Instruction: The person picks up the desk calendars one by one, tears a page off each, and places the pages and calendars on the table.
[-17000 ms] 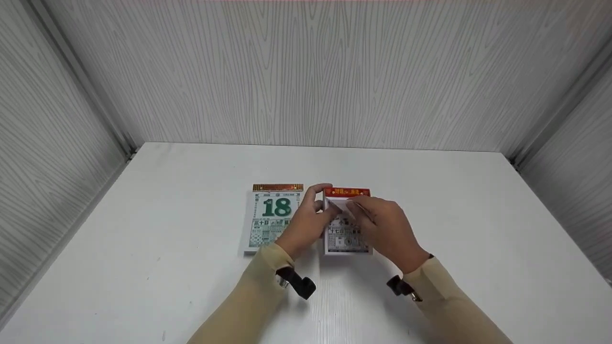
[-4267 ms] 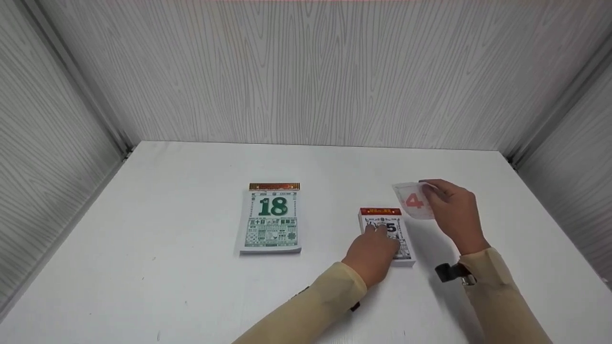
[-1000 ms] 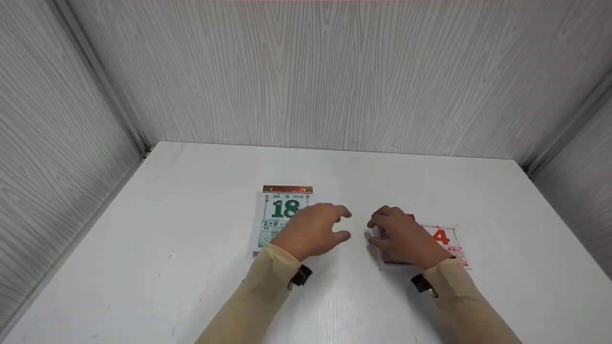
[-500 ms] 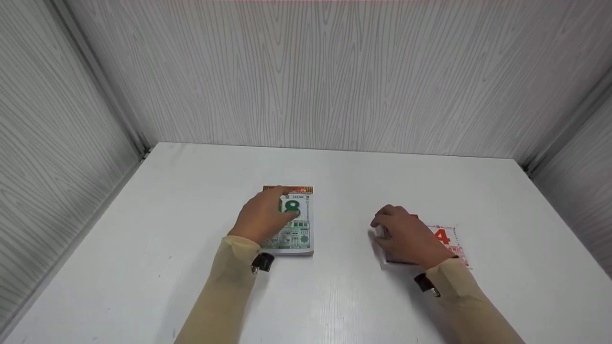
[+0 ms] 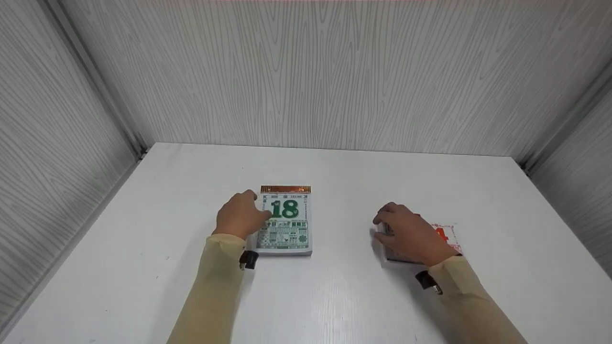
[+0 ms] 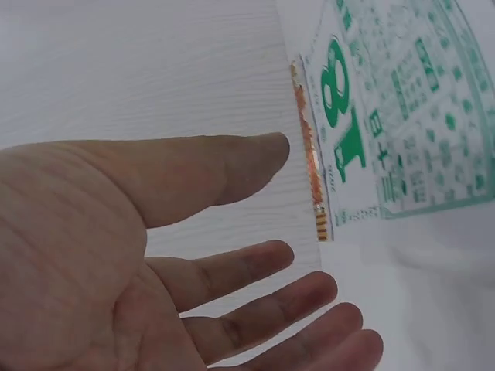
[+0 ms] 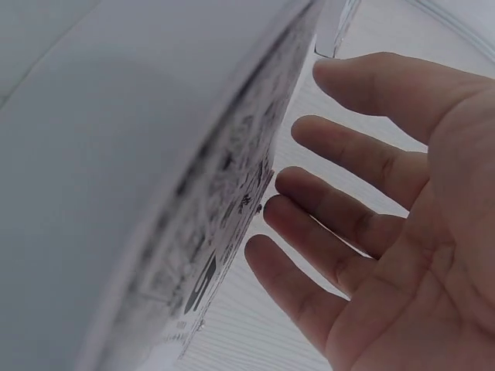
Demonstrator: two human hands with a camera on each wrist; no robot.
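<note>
The left hand (image 5: 239, 217) lies at the left edge of the large calendar pad (image 5: 286, 224), the one printed with a green 18; the left wrist view shows its fingers (image 6: 255, 270) straight and spread, thumb out, holding nothing, with the pad's gold-bound top edge (image 6: 313, 178) just beyond the fingertips. The pad lies flat on the white bench (image 5: 334, 296), its long axis running away from the person, binding at the far end; so it sits just to the right of this hand, touching or nearly touching, and which of the two I cannot tell.

The right hand (image 5: 409, 234) rests over the small calendar pad (image 5: 397, 258), covering most of it; the right wrist view shows the fingers (image 7: 340, 201) loosely spread and only slightly bent, with a sheet of the small pad (image 7: 224, 193) bowed up beside the fingertips; whether the thumb pinches that sheet is hidden. A loose torn-off page (image 5: 447, 236) with a red 4 lies flat just right of this hand, partly under it.

The two pads are well apart, each nearer its own hand; the large one is the left hand's by a clear margin.
</note>
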